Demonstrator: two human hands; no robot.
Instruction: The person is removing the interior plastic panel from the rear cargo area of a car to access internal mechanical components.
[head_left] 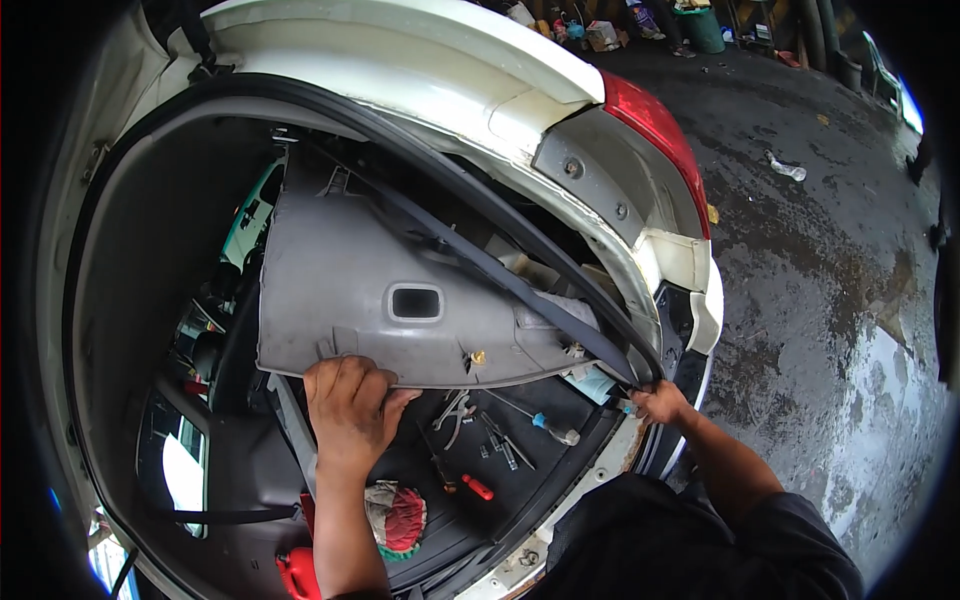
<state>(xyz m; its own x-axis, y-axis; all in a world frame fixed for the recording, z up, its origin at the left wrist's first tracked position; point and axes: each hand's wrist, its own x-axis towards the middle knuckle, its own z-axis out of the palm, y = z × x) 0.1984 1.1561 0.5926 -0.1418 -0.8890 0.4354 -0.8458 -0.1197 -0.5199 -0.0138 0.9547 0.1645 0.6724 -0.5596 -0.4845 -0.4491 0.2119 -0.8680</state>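
Note:
A large grey plastic trim panel with a small rectangular opening lies tilted across the side of the car's rear opening. My left hand grips its lower edge, fingers curled over the top face and thumb pointing right. At the panel's right end, my right hand is closed on the black rubber door seal near the corner of the sill. Its fingertips are partly hidden. A yellow clip shows near the panel's lower edge. The panel's underside is out of sight.
On the dark cargo floor lie pliers, a blue-handled screwdriver, a red-handled tool and a red, white and green cloth item. A red object sits lower left. The red tail light borders the opening; wet ground lies beyond.

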